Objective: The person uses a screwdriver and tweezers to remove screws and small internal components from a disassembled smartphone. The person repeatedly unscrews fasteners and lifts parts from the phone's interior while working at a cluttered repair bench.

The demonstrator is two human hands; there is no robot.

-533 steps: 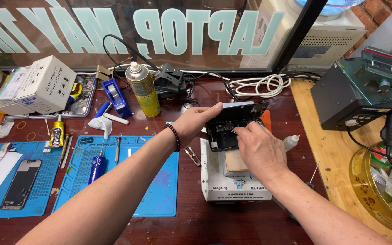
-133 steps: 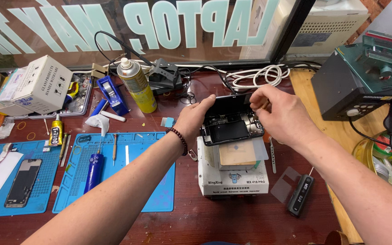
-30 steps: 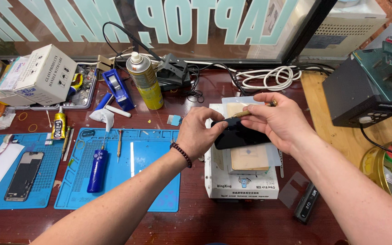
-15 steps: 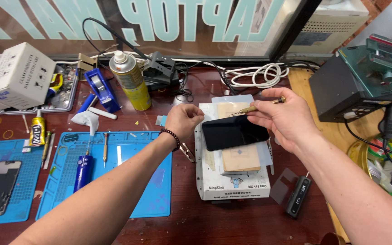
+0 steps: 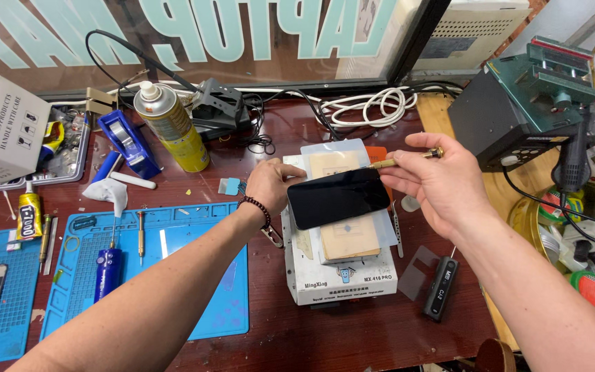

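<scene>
While my left hand [image 5: 277, 184] pinches the near-left end of the black phone screen [image 5: 339, 198], its fingers closed on the edge, the panel rests tilted across the heated plate of the white separator machine [image 5: 342, 272], over a tan pad [image 5: 344, 238] and a pale film sheet [image 5: 332, 148]. My right hand [image 5: 442, 186] hovers just beside the screen's right end, thumb and forefinger closed narrow on a slim brass-tipped precision tool [image 5: 404, 158] whose tip points toward the panel's upper right corner

Risk 1: my grip is at one end only, so a push from the tool could pivot the screen off the plate onto the dark red surface [image 5: 352, 337]
Risk 2: the tool tip is metal and thin; driven in at a steep angle, it could, I judge, chip the glass edge or gouge what lies beneath
Risk 3: my left fingers sit touching the plate's edge; if it is hot, a flinch would drop the panel
Risk 4: a black handheld device [image 5: 441, 288] and a loose dark glass piece [image 5: 418, 272] lie near the machine's right side, where my right forearm could sweep them
</scene>
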